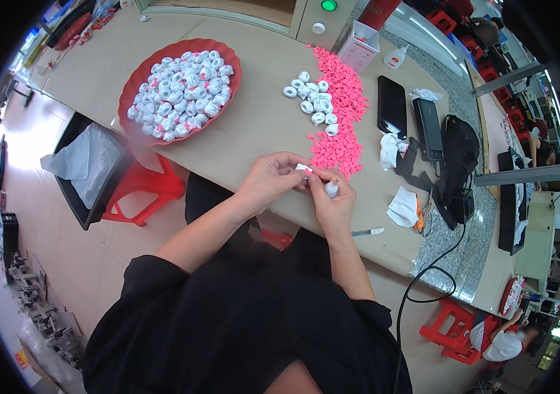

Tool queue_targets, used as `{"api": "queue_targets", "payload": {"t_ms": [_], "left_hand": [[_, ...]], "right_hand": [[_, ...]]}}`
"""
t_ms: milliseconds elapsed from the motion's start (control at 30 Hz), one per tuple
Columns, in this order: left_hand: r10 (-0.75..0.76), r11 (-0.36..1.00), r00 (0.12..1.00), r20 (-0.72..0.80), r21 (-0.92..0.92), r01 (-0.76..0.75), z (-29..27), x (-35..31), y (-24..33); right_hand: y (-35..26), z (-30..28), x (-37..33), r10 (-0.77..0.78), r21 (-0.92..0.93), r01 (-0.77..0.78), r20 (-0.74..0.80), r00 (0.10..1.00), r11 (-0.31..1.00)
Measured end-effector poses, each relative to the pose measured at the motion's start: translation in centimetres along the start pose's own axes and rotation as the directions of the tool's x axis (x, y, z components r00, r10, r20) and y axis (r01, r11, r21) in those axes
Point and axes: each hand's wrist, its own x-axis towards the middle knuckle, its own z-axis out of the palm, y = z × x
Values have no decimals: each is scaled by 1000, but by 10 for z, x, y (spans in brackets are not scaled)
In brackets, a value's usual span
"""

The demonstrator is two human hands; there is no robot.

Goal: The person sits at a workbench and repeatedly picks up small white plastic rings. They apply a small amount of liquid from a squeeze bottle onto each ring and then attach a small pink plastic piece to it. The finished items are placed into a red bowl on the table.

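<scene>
Above the table's near edge, my two hands meet at the fingertips. My left hand (267,180) is closed, pinching a small white rounded piece (302,168) that has a bit of pink on it. My right hand (336,207) is closed too, its thumb and fingertips against that same piece. A white rounded object (331,190) sits in the right hand's grip, mostly covered, so its kind is unclear. Just beyond the hands lies a spread of small pink pieces (336,150). Several loose white rounded pieces (320,105) lie along its left side.
A red scalloped tray (236,82) heaped with white pieces stands at left. Farther back are a pink-and-white box (361,47) and a small white bottle (395,58). Right: a black case (391,105), a power bank (428,128), tissues (403,207), a blade tool (367,232) and a cable (428,268).
</scene>
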Motion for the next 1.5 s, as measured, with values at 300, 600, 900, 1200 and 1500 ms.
{"api": "queue_targets", "payload": {"t_ms": [300, 600, 900, 1200, 1500], "left_hand": [[-35, 999, 998, -46, 0, 35, 8, 3, -2], [135, 990, 987, -87, 62, -130, 1, -2, 6], [833, -121, 531, 156, 988, -100, -59, 19, 89], [505, 209, 844, 181, 923, -323, -23, 106, 31], [178, 973, 977, -114, 170, -157, -17, 24, 17]], "right_hand": [[4, 0, -2, -169, -143, 162, -32, 985, 976], [-6, 7, -3, -13, -84, 5, -102, 995, 996], [2, -3, -3, 66, 231, -44, -85, 994, 972], [-17, -12, -5, 246, 379, -221, -21, 969, 899], [-15, -21, 5, 66, 435, 50, -247, 967, 899]]}}
